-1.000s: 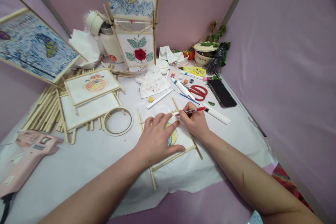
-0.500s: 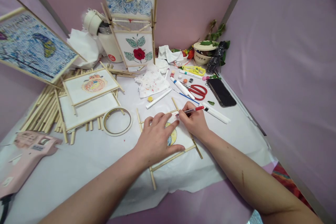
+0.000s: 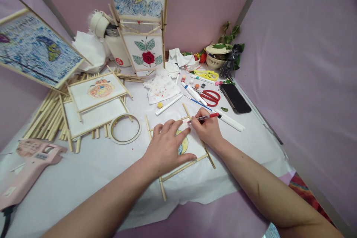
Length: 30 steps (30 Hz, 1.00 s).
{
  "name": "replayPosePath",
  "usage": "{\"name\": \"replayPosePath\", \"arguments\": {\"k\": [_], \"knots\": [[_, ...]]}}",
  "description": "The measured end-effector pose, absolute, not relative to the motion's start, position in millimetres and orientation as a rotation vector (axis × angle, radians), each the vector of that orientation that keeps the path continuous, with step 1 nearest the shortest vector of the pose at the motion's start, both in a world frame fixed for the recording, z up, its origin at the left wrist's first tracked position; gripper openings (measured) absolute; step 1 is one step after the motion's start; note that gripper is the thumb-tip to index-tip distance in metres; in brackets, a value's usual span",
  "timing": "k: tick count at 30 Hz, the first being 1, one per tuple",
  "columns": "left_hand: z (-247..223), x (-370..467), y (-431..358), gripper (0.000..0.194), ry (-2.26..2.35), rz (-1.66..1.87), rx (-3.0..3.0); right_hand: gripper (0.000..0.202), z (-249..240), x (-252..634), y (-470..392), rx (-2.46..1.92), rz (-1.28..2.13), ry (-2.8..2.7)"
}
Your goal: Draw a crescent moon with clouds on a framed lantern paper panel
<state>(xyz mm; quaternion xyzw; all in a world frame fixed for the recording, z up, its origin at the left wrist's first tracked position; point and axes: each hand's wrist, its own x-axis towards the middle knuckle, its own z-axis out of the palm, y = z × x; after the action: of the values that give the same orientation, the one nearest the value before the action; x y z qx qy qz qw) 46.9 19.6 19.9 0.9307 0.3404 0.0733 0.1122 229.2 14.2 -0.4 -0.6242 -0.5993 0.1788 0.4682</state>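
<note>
In the head view my right hand [image 3: 206, 129] is closed around a red pen [image 3: 206, 116]. Its tip is at the upper right of a small white panel [image 3: 195, 148], where faint red marks show. Thin wooden sticks [image 3: 178, 170] frame this panel. My left hand [image 3: 169, 145] lies flat on it with fingers spread, holding nothing. Partly under that hand is a round yellow and blue drawing [image 3: 183, 144]; the rest of it is hidden.
Left of the panel lie a tape roll [image 3: 125, 129], a pink glue gun [image 3: 30, 167] and wooden sticks [image 3: 46, 119]. Beyond the panel are white markers [image 3: 169, 105], red-handled scissors [image 3: 211, 97], a phone [image 3: 235, 98] and a stained tissue [image 3: 161, 88]. A framed rose picture [image 3: 147, 54] stands behind.
The red pen has shifted very slightly in my right hand, its back end a little further right. My left hand stays in place on the panel.
</note>
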Motion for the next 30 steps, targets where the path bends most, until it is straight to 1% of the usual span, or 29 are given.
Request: {"name": "replayPosePath", "arguments": {"k": [11, 25, 30], "knots": [[20.0, 47.1, 19.5, 0.077, 1.002, 0.207, 2.73, 0.02, -0.1, 229.1, 14.7, -1.537, 0.497, -1.495], [20.5, 47.3, 19.6, 0.076, 1.0, 0.202, 2.744, 0.02, 0.3, 229.2, 14.6, -1.586, 0.439, -1.498], [18.6, 47.4, 19.5, 0.076, 1.003, 0.212, 2.754, 0.02, -0.1, 230.3, 14.3, -1.54, 0.381, -1.479]]}}
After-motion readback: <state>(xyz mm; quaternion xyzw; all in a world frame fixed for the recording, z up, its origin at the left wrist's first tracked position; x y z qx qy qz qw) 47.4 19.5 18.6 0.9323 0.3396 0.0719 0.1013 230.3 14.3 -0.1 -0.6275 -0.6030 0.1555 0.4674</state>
